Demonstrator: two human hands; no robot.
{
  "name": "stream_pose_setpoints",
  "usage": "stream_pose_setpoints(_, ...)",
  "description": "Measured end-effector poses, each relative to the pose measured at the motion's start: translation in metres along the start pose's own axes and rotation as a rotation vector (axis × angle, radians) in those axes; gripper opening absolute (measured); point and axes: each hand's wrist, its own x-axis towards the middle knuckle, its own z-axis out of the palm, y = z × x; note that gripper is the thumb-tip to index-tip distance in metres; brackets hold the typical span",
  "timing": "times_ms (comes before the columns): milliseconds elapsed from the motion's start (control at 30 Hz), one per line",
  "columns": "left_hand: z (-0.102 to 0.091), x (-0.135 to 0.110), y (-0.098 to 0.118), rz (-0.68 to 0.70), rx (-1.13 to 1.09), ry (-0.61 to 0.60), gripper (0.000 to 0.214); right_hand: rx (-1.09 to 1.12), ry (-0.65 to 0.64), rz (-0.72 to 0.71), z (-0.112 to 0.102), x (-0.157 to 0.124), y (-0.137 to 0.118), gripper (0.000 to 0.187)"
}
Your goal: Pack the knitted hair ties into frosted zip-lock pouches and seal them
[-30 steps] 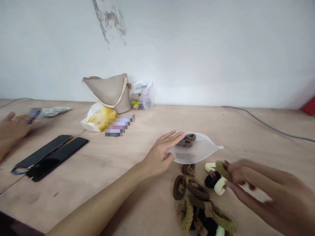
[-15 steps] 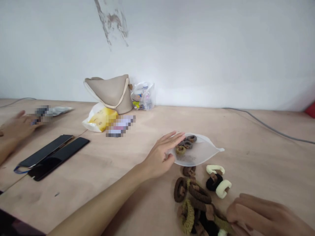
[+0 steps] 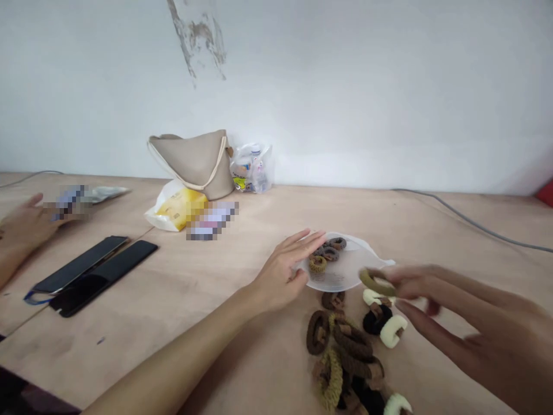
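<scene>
My left hand (image 3: pixel 285 266) rests on the wooden table, thumb and fingers pinching the left edge of a clear plastic bag (image 3: pixel 345 271) that holds several hair ties (image 3: pixel 325 256). My right hand (image 3: pixel 432 300) hovers just right of the bag's mouth, blurred, pinching an olive-green hair tie (image 3: pixel 375 282) between thumb and fingers. Below it lies a pile of loose hair ties (image 3: pixel 345 357) in brown, olive, black and cream.
Two black phones (image 3: pixel 93 274) lie at the left. Another person's hand (image 3: pixel 21 227) rests at the far left edge. A beige bag (image 3: pixel 194 161), a yellow-and-white plastic bag (image 3: pixel 175 210) and a clear bag of small items (image 3: pixel 251 168) stand by the wall. A grey cable (image 3: pixel 475 225) runs at the right.
My right hand dropped an olive tie into the bag, went down to the pile, and has come back up beside the bag with another olive tie. My left hand stayed on the bag.
</scene>
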Motion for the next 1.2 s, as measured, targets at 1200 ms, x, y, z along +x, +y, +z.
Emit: stream_pose_setpoints(1200, -0.001, -0.001, 0.001, -0.017, -0.009, 0.004, 0.074, 0.259, 0.027, 0.245, 0.04, 0.012, -0.017, 0.01)
